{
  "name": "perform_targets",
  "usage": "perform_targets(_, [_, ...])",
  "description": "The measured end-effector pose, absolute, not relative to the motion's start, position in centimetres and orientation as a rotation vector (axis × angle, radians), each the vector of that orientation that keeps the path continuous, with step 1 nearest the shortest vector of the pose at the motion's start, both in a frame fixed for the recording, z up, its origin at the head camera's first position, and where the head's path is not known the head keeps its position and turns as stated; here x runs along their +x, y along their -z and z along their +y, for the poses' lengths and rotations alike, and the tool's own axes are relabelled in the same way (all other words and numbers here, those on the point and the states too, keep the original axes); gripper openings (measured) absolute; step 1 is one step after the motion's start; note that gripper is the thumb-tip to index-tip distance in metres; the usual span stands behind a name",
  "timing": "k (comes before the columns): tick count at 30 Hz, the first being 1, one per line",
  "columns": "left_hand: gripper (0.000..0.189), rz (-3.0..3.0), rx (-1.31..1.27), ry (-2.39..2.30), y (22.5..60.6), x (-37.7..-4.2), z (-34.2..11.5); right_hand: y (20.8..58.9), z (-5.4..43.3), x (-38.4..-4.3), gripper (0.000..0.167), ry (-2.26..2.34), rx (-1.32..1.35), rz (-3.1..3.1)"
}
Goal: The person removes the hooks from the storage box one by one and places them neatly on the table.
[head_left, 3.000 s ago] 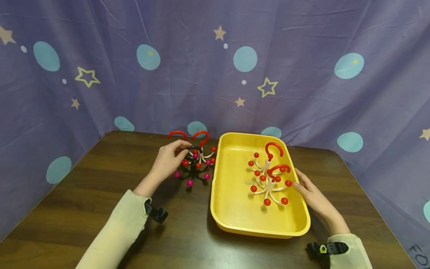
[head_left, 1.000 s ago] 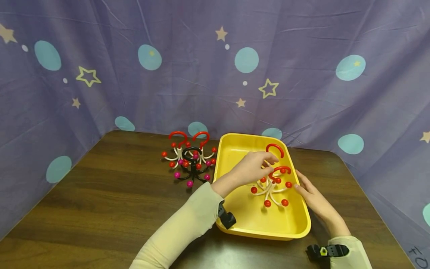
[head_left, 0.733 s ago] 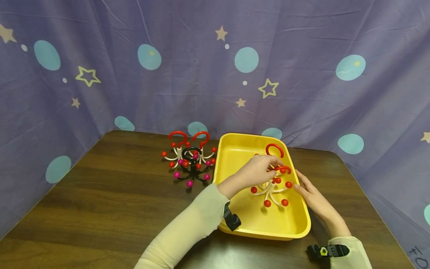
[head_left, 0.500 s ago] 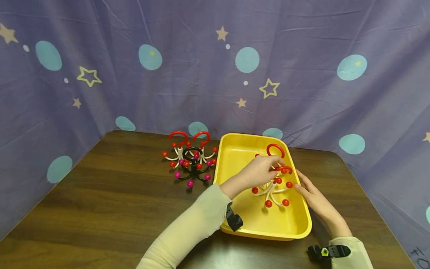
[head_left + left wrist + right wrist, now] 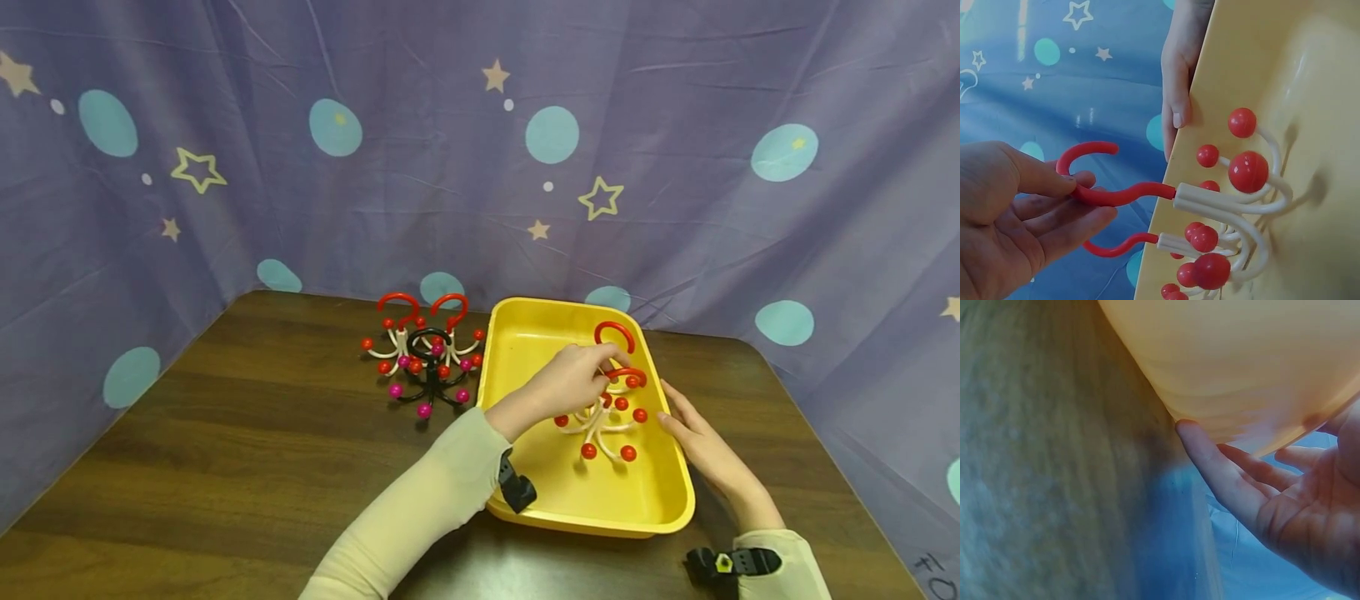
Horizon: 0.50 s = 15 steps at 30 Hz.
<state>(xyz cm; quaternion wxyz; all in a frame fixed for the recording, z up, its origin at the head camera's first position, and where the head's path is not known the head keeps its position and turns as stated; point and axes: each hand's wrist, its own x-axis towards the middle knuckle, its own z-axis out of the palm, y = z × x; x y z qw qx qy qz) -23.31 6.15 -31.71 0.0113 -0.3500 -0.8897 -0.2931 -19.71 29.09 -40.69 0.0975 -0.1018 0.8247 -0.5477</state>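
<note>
My left hand (image 5: 564,382) reaches over the yellow tray (image 5: 525,492) and pinches the red hook of the nearer hook hanger (image 5: 598,415). This hanger has a white stem and curved white arms tipped with red balls; it stands upright inside the tray. The left wrist view shows the thumb and fingers on the hook (image 5: 1116,197). Just behind it stands a like hanger (image 5: 617,327), its lower part partly covered by the hand. My right hand (image 5: 708,446) holds the tray's right side, fingers (image 5: 1210,462) against the outer wall and thumb at the rim.
Left of the tray, on the brown wooden table (image 5: 225,467), stand a black hanger with pink balls (image 5: 431,379) and two red-hooked white ones, the left (image 5: 401,337) and the right (image 5: 452,333). A purple patterned curtain (image 5: 420,192) rises behind the table.
My left hand has let go of the black hanger, moved right into the tray and taken the nearer hanger's hook. That hanger has shifted slightly left. The right hand has stayed put.
</note>
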Motion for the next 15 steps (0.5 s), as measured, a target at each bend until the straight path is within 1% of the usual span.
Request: perform_targets(15, [0.026, -2.585, -1.120, 1.086, 30.5, -23.1, 3.5, 40.3, 29.0, -19.5, 0.064, 1.591, -0.276, 2.470])
